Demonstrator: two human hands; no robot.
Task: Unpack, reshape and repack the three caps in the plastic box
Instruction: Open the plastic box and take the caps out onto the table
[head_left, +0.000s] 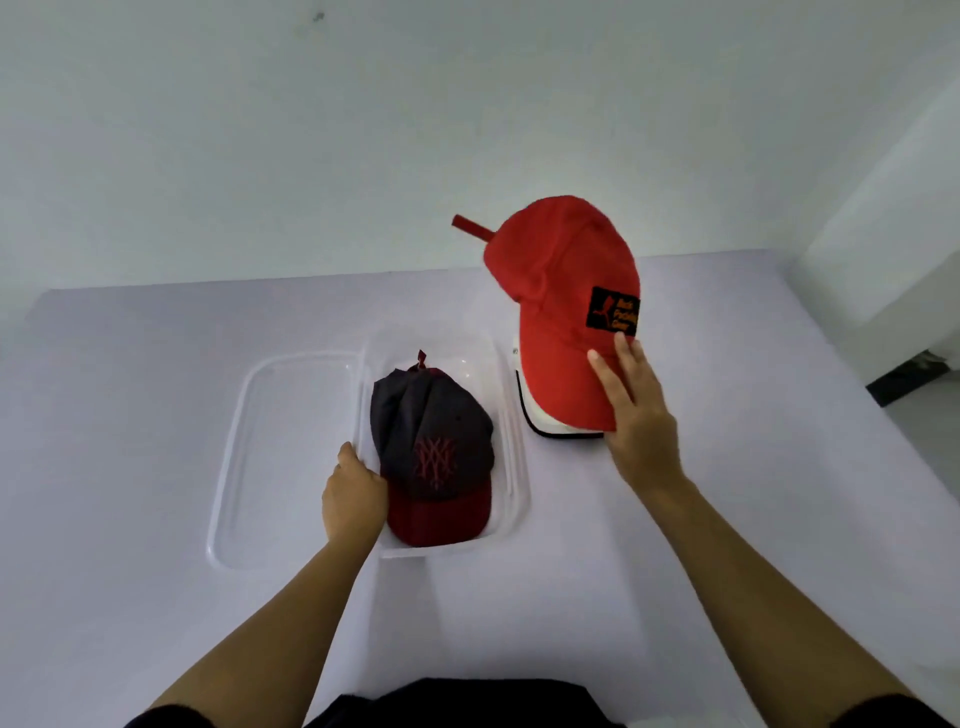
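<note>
My right hand (636, 410) pinches the red cap (561, 291) by its brim, above the white cap (540, 421) on the bench (156, 364). My left hand (353, 493) grips the plastic box (511, 467) wall beside the dark cap (431, 441) inside. Probably repacking: next, nest red over dark.

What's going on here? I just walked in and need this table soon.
A person is sorting caps at a clear plastic box. Their right grip holds a red cap by its brim, raised over a white cap lying on the table right of the box. A dark cap with a maroon brim sits inside the box; the left grip is at the box's left wall beside it, though what it holds is unclear. The lid lies left of the box.
</note>
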